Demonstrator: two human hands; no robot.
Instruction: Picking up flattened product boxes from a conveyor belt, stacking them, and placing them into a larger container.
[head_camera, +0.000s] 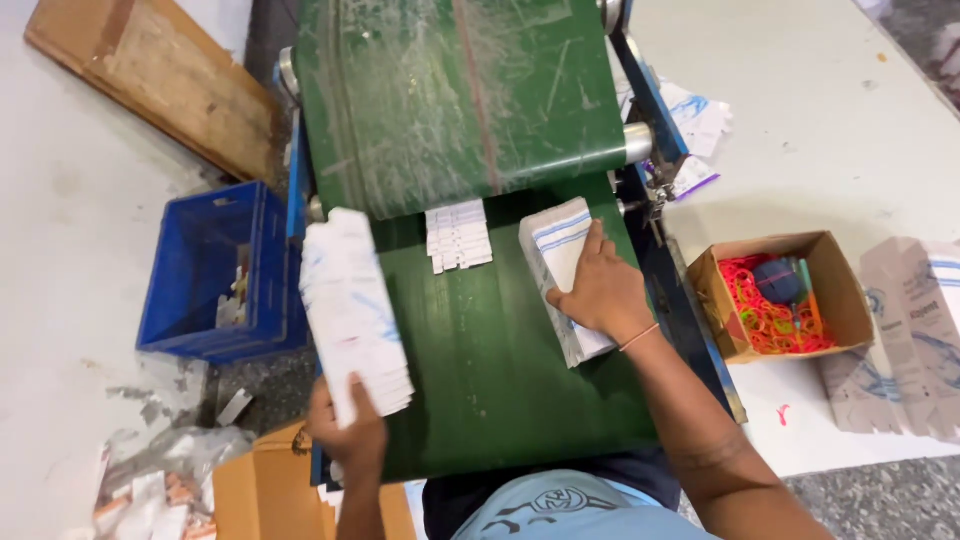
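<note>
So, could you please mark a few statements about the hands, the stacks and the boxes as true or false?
1. The left hand holds a stack of flat cartons. True.
2. The right hand holds a rubber band. False: it rests flat on a second carton stack lying on the green table.
3. The cardboard box holds coloured rubber bands. True.
4. The blue crate stands to the person's right. False: it is on the left, beside the machine.
5. A row of small white cartons lies at the end of the belt. True.
</note>
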